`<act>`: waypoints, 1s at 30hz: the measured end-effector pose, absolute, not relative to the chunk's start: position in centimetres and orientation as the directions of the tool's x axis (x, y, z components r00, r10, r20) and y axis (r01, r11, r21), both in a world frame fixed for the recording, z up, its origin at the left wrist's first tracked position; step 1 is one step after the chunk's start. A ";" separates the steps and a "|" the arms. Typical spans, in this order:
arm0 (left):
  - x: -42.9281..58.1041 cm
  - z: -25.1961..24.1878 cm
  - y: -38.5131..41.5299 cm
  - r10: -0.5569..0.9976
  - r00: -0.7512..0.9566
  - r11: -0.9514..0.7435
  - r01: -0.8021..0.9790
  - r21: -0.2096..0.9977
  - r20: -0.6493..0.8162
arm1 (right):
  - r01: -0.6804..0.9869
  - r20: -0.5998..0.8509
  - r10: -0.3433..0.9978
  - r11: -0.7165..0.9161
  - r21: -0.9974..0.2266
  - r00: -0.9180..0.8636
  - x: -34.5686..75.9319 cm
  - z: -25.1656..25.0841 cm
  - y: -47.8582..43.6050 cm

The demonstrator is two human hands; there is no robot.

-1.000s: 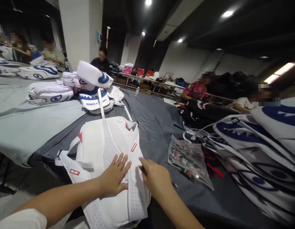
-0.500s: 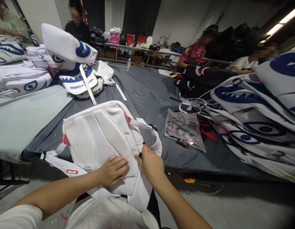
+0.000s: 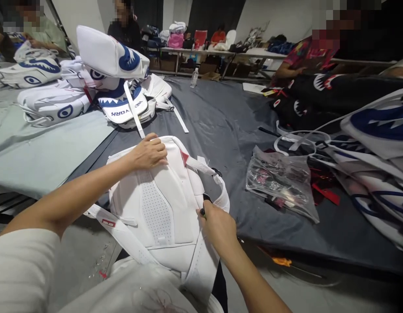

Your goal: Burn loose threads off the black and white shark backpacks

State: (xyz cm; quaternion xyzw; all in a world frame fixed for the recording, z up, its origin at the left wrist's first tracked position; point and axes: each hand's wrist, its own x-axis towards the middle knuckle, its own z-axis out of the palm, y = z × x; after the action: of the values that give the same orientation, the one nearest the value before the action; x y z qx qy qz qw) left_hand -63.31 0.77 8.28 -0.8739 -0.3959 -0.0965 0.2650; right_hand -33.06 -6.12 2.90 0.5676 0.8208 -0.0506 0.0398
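A white backpack leans against the table edge in front of me, its padded back panel and shoulder straps facing up. At its top edge my left hand is closed over the rim, fingers curled on the panel. On the bag's right side my right hand is closed around a small black tool, mostly hidden by the fingers, so its kind is unclear. The right shoulder strap loops beside that hand. The left strap hangs down with a red label on it.
White shark-patterned backpacks are piled at the back left, more at the right. A clear plastic bag of small parts lies on the dark-covered table. A bottle stands farther back. Several people work around the table.
My left hand has moved from the lower back panel up to the bag's top edge. The right hand stays at the bag's side with the black tool. My view has shifted to the left.
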 end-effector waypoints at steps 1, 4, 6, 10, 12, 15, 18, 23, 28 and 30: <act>-62.7 8.2 0.3 0.657 0.653 -0.550 0.757 -0.353 0.378 | 0.940 -0.155 0.927 0.337 -0.062 -0.342 -32.9 3.2 -5.9; -60.2 7.3 -1.3 0.666 0.657 -0.620 0.751 -0.226 0.354 | 0.910 -0.193 0.919 0.278 -0.307 -0.345 -32.3 4.6 -5.1; -58.9 6.5 -1.9 0.649 0.659 -0.658 0.737 -0.155 0.379 | 0.763 -0.112 0.928 0.218 -0.608 -0.354 -31.9 5.7 -5.0; -56.2 6.0 -2.5 0.578 0.664 -0.713 0.694 -0.102 0.474 | 0.503 0.117 0.948 0.258 -0.825 -0.296 -31.7 7.4 -5.9; -54.3 6.0 -2.4 0.501 0.722 -0.785 0.611 -0.100 0.478 | 0.559 0.256 0.902 0.419 -0.715 -0.349 -31.7 7.3 -6.4; -51.5 5.5 -1.9 0.430 0.787 -0.860 0.506 -0.065 0.443 | 0.695 0.341 0.834 0.550 -0.464 -0.433 -30.7 5.8 -6.2; -50.3 3.8 -1.2 0.501 0.740 -0.817 0.576 -0.038 0.449 | 0.779 0.254 0.858 0.513 -0.361 -0.447 -29.0 3.5 -5.1; -51.2 0.1 -0.6 0.446 0.662 -0.783 0.615 -0.096 0.602 | 0.837 0.141 0.849 0.526 -0.151 -0.509 -28.3 2.4 -3.8; -51.1 -1.1 -0.8 0.471 0.665 -0.778 0.623 -0.083 0.580 | 0.747 0.048 0.747 0.657 0.099 -0.663 -30.5 3.8 -2.9; -51.0 -0.7 -0.9 0.489 0.664 -0.780 0.623 -0.058 0.565 | 0.699 0.038 0.703 0.699 0.150 -0.710 -31.0 3.9 -2.4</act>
State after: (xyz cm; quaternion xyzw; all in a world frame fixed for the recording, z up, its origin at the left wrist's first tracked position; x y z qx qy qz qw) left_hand -51.03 -0.90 -0.67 -0.9038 -0.3077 -0.2704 0.1241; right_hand -31.04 -2.35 3.91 0.3803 0.9216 0.0767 0.0108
